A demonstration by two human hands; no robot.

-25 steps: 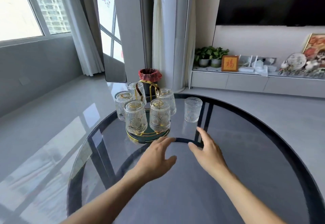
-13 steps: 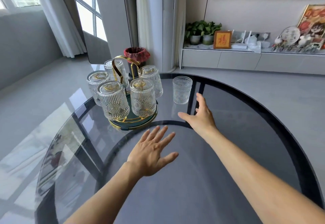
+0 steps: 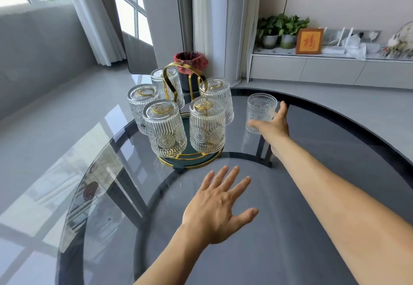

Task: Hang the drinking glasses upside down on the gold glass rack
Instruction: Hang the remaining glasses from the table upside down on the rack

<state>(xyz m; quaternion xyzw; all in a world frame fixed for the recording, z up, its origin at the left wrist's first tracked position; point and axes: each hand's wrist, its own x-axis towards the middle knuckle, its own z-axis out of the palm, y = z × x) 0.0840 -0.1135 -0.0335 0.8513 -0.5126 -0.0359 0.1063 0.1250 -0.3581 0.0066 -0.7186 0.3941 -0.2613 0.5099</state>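
A gold glass rack [image 3: 172,76] with a round green, gold-rimmed base stands on the glass table [image 3: 312,195]. Several ribbed clear glasses hang upside down on its pegs, the nearest ones at front left [image 3: 164,128] and front right [image 3: 206,126]. One more ribbed glass [image 3: 260,109] stands upright on the table to the right of the rack. My right hand [image 3: 271,124] is open, its thumb and fingers spread on either side of that glass, at or very near its lower wall. My left hand [image 3: 220,206] hovers open and flat over the table in front of the rack.
The round table's dark rim curves behind the upright glass. A bin with a red liner [image 3: 191,61] stands on the floor behind the rack. A low white cabinet [image 3: 324,67] with potted plants and a framed sign runs along the right wall.
My right hand has reached forward from in front of the upright glass to either side of it. My left hand has drawn back slightly. The view has come closer to the rack.
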